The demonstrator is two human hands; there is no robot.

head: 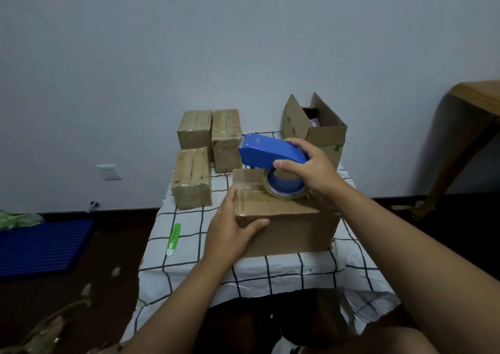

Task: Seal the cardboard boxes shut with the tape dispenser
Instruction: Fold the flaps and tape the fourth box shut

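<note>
1. A closed box (284,218) is sitting near the tabletop's (284,272) front edge, a little right of centre, on a checked cloth.
2. The right hand (311,172) is gripping the blue dispenser (267,152), fingers curled over its rear and thumb on its side; the grip is clamped on the dispenser.
3. The dispenser's tape roll (285,188) is resting on the box's top, just below and left of the right hand, with the nose pointing away toward the far left.
4. The left hand (232,226) is bracing the box's front-left corner, fingers lying flat along the top and left side and thumb pressing the front face; this grip is spread, not clamped.
5. Three taped boxes (192,178) are standing toward the far-left corner.
6. An open box (316,129) is standing at the far-right corner, flaps up.
7. A green cutter (173,238) is lying near the left edge, well apart from both hands.
</note>
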